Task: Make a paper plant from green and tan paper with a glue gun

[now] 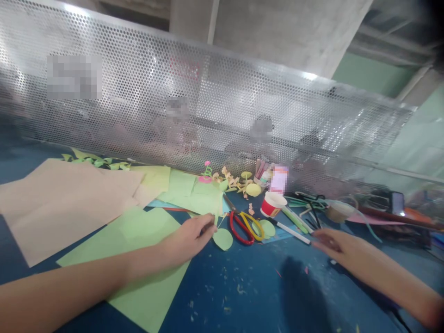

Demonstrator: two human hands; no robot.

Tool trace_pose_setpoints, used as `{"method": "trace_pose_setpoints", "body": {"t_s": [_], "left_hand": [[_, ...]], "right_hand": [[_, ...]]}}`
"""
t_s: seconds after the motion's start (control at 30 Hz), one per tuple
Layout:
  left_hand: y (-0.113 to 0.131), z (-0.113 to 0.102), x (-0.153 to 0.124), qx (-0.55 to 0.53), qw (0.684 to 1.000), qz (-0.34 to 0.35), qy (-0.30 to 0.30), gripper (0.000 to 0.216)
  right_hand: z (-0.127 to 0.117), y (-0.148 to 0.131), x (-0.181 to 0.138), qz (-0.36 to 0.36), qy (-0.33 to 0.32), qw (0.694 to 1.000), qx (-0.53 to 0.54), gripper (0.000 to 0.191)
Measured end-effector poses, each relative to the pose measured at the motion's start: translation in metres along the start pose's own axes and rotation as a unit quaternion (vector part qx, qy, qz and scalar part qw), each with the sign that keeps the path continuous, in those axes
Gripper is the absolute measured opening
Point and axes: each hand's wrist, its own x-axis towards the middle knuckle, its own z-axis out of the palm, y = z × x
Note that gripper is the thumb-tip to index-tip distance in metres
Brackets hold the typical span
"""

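Note:
My left hand (189, 238) rests on the blue table (243, 296), fingers pinched together at the corner of a light green paper sheet (145, 240); whether they grip anything is unclear. Just right of its fingertips lies a round green paper cut-out (223, 239), and beyond that scissors with red and yellow handles (244, 225). My right hand (328, 241) reaches in from the right, blurred by motion, fingertips near a white pen (293, 232). A red-and-white paper cup (273, 204) stands behind the scissors.
Beige paper sheets (62, 203) cover the left side, more green sheets (194, 192) behind. Small paper flowers and scraps (236, 182) lie by a perforated metal screen (208, 101). A tape roll (338, 211), green straws (294, 219) and tools lie at right.

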Motion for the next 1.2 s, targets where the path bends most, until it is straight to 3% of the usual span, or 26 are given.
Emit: {"method": "trace_pose_setpoints", "body": {"t_s": [0.07, 0.17, 0.3, 0.4, 0.53, 0.6, 0.83, 1.2], "left_hand": [[0.0, 0.001, 0.0, 0.012, 1.0, 0.022, 0.005, 0.025], [-0.002, 0.002, 0.0, 0.021, 0.997, 0.067, 0.008, 0.021], [-0.005, 0.004, 0.001, 0.021, 0.995, 0.096, -0.002, 0.019], [-0.005, 0.003, 0.003, 0.006, 0.997, 0.08, -0.005, 0.019], [-0.006, 0.001, 0.004, -0.013, 0.998, 0.023, 0.049, 0.014], [-0.007, 0.001, 0.005, 0.003, 0.997, 0.044, 0.059, 0.011], [-0.009, 0.008, 0.005, 0.071, 0.986, 0.146, 0.022, 0.019], [-0.004, 0.007, 0.004, 0.082, 0.98, 0.184, -0.006, 0.023]], "right_hand": [[0.013, -0.055, 0.007, -0.05, -0.088, 0.99, 0.099, 0.029], [0.044, -0.12, 0.016, -0.136, -0.121, 0.959, 0.219, 0.041], [0.083, -0.158, 0.026, -0.176, -0.134, 0.922, 0.317, 0.032], [0.101, -0.162, 0.03, -0.175, -0.111, 0.907, 0.367, 0.027], [0.115, -0.148, 0.033, -0.131, -0.004, 0.902, 0.412, 0.024], [0.119, -0.139, 0.035, -0.129, 0.013, 0.903, 0.41, 0.023], [0.126, -0.129, 0.035, -0.145, -0.016, 0.916, 0.373, 0.026], [0.126, -0.13, 0.031, -0.19, -0.049, 0.914, 0.356, 0.024]]}}
